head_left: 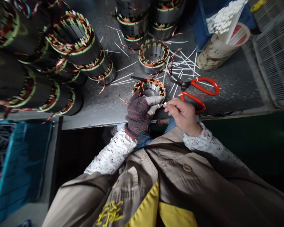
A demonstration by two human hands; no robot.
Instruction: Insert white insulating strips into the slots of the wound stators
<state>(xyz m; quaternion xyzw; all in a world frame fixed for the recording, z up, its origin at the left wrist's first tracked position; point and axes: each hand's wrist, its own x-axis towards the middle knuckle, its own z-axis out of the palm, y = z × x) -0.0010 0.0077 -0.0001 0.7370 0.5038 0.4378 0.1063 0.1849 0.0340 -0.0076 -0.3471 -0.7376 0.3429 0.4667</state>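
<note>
A small motor stator with copper windings and green insulation sits near the front edge of the dark workbench. My left hand, in a dark knitted glove with pale fingertips, grips the stator's near side. My bare right hand is just right of it, its fingers pinched on a thin white piece that meets the left fingertips. Red-handled scissors lie right behind my right hand.
Another stator stands behind, amid scattered white strips. Many stators are stacked at the left and back. A paper cup and a bag of white tubes stand back right, beside a grey crate.
</note>
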